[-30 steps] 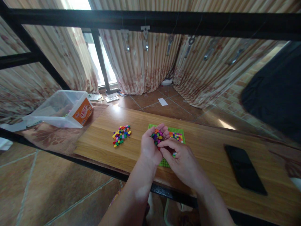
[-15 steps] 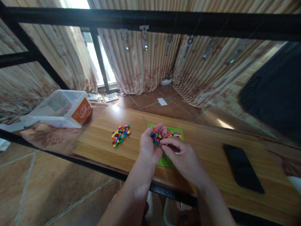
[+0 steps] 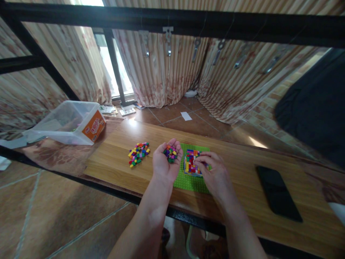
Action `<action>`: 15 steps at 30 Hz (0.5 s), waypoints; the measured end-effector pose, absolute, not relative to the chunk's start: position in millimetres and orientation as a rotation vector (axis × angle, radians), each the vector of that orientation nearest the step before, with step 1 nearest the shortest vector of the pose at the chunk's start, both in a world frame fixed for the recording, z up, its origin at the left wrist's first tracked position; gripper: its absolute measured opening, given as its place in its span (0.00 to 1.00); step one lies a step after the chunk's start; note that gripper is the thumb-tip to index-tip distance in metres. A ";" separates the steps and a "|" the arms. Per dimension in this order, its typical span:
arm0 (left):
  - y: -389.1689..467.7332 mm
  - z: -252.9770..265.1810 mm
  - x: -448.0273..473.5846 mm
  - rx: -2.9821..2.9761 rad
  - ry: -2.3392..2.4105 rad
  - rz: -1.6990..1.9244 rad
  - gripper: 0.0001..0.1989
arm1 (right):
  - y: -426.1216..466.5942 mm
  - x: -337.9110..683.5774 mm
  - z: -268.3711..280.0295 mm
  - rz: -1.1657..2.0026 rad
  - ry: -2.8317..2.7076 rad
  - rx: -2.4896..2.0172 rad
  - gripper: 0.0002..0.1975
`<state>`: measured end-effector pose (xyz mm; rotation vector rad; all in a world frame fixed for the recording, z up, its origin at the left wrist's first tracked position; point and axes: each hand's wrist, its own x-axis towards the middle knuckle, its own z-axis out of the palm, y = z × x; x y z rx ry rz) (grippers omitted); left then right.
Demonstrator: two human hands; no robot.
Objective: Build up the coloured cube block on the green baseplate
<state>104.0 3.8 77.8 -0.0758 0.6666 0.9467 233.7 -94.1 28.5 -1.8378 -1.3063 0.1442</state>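
My left hand (image 3: 165, 169) is cupped palm up, holding a heap of small coloured building bricks (image 3: 170, 154). It hovers by the left edge of a green studded baseplate (image 3: 190, 183). On that plate stands a rectangular build of multicoloured bricks (image 3: 191, 158), partly covered by my right hand (image 3: 216, 174). The right thumb and fingertips are pinched together at the build's top; whatever is between them is too small to make out. Left of my hands, a loose pile of bricks (image 3: 139, 154) lies on the wooden board.
A black phone (image 3: 279, 192) lies on the wooden tabletop (image 3: 237, 187) at the right. At the far left sits a clear plastic bin (image 3: 64, 136) with an orange label. A dark metal bar (image 3: 172, 19) crosses above the table, with clips hanging below it.
My right hand has moved from the bricks in my left palm to the build on the baseplate. My left hand has shifted slightly left, uncovering more of the build.
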 end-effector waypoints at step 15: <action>3.3 78.3 103.8 -0.082 0.661 0.948 0.15 | -83.4 234.7 -3.1 0.167 -1.052 -1.768 0.09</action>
